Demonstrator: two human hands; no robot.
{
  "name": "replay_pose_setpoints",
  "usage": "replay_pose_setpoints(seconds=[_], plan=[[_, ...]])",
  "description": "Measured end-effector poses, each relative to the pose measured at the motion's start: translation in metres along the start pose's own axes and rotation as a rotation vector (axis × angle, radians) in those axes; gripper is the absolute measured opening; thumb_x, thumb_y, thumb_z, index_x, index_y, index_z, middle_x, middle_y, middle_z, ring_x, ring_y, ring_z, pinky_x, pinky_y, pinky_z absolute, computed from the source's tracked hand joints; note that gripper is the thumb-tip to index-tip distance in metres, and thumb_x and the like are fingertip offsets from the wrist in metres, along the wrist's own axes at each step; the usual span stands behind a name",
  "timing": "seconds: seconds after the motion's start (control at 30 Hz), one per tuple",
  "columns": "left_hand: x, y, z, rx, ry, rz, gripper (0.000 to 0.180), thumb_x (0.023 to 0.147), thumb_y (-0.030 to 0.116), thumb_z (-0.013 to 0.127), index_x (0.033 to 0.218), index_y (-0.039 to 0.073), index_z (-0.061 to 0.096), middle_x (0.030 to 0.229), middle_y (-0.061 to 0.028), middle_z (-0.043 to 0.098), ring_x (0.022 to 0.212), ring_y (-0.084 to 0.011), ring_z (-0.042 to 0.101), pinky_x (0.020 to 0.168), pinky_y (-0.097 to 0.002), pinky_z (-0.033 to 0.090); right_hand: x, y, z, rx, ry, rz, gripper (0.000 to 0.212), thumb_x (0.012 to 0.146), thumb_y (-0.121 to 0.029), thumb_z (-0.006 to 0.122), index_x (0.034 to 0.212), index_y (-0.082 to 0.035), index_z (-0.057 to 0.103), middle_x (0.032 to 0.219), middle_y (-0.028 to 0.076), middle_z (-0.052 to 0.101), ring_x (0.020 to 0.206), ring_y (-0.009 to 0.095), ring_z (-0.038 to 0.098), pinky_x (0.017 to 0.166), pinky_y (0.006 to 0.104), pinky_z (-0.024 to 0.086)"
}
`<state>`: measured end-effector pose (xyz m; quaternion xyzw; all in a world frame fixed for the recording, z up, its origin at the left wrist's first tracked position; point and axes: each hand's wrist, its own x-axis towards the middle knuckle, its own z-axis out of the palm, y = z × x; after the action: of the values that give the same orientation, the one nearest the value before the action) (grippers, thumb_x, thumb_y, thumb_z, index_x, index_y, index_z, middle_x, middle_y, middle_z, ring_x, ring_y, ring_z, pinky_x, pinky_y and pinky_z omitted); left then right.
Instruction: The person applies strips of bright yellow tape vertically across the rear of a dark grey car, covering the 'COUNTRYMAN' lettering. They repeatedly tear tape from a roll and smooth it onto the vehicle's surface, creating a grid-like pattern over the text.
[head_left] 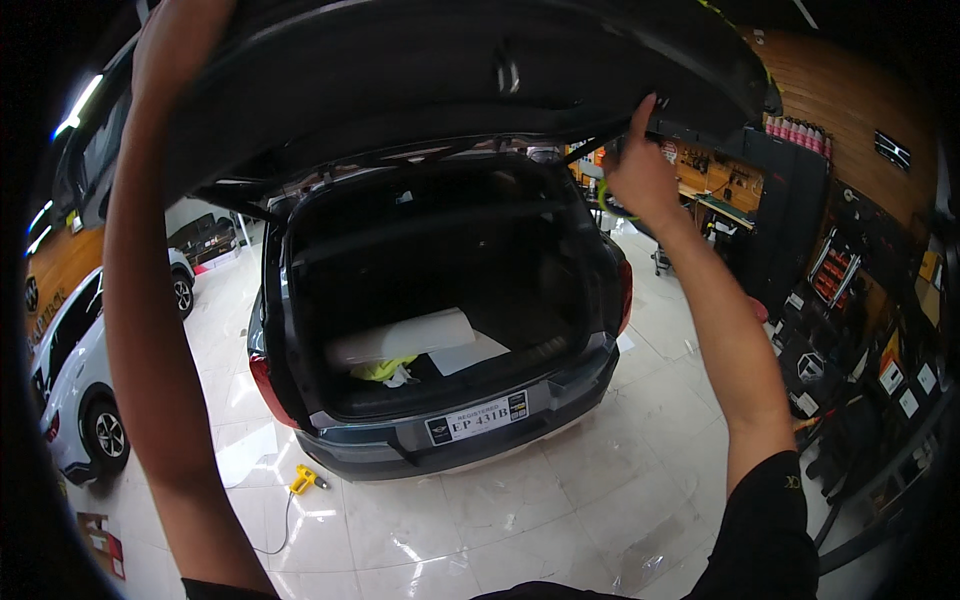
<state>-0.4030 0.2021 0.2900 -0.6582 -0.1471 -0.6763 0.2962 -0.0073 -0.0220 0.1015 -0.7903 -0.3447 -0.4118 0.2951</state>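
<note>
My left hand reaches up to the left side of the raised dark tailgate; its fingers are cut off by the upper edge. On the right, my right hand is lifted to the tailgate's lower edge. Its index finger points up at a small fitting, seemingly touching it, while the other fingers are curled. A thin yellow-green ring shows beside the palm, apparently held by those curled fingers. Beneath the tailgate, the dark car's boot holds a white roll, a white sheet and a yellow-green cloth.
The car's rear bumper faces me. A yellow heat gun with a cord lies on the glossy tiled floor. White cars stand at left. A workbench and cluttered wall racks line the right side.
</note>
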Motion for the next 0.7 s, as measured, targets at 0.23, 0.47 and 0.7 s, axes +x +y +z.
replay_pose_setpoints(seconds=[0.23, 0.47, 0.7], plan=[[-0.064, 0.007, -0.029, 0.081, 0.051, 0.003, 0.042, 0.106, 0.049, 0.054, 0.136, 0.024, 0.070, 0.139, -0.0058, 0.068, 0.134, -0.0273, 0.059, 0.119, -0.0419, 0.036, -0.061, 0.012, 0.013, 0.119, -0.095, 0.014, 0.116, 0.088, -0.015, 0.069, 0.160, 0.007, -0.019, 0.082, 0.028, 0.073, 0.072, 0.045, 0.073, 0.068, 0.0503, 0.061], [-0.134, 0.041, -0.060, 0.067, 0.040, -0.006, 0.039, 0.105, 0.042, 0.059, 0.134, 0.020, 0.071, 0.137, -0.0079, 0.069, 0.132, -0.0281, 0.060, 0.119, -0.0433, 0.036, -0.114, 0.033, 0.058, 0.195, -0.087, -0.034, 0.116, 0.088, -0.015, 0.069, 0.156, 0.014, -0.020, 0.071, 0.025, 0.070, 0.065, 0.045, 0.071, 0.061, 0.0517, 0.059], [-0.201, 0.060, -0.082, 0.038, 0.032, 0.032, 0.038, 0.101, 0.027, 0.061, 0.137, 0.015, 0.070, 0.140, -0.0109, 0.068, 0.132, -0.0291, 0.060, 0.116, -0.0422, 0.035, -0.174, 0.028, 0.097, 0.257, -0.012, -0.032, 0.114, 0.085, -0.011, 0.069, 0.159, 0.012, -0.015, 0.095, 0.011, 0.073, 0.077, 0.038, 0.072, 0.084, 0.0541, 0.056]])
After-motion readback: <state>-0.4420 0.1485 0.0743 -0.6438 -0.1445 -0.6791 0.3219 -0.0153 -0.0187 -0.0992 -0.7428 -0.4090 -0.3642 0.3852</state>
